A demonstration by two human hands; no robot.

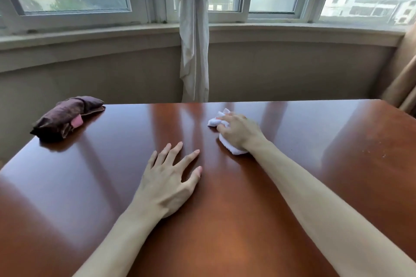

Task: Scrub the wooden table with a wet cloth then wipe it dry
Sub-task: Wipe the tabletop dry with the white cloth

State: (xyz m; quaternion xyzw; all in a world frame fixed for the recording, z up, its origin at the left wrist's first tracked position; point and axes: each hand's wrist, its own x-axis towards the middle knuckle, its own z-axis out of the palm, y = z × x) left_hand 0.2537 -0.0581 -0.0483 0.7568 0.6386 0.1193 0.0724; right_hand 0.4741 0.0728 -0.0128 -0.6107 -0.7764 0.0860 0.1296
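A glossy reddish-brown wooden table (315,141) fills the lower view. My right hand (238,130) grips a bunched white cloth (216,121) against the tabletop near the far edge, right of centre; part of the cloth shows under my wrist. My left hand (168,177) rests flat on the table in the middle, fingers spread and straight, holding nothing.
A folded dark brown cloth bundle (65,117) with a pink patch lies at the table's far left corner. Behind the table runs a curved window sill (112,36) with a tied grey curtain (194,40) hanging down. A tan curtain (403,81) hangs at right.
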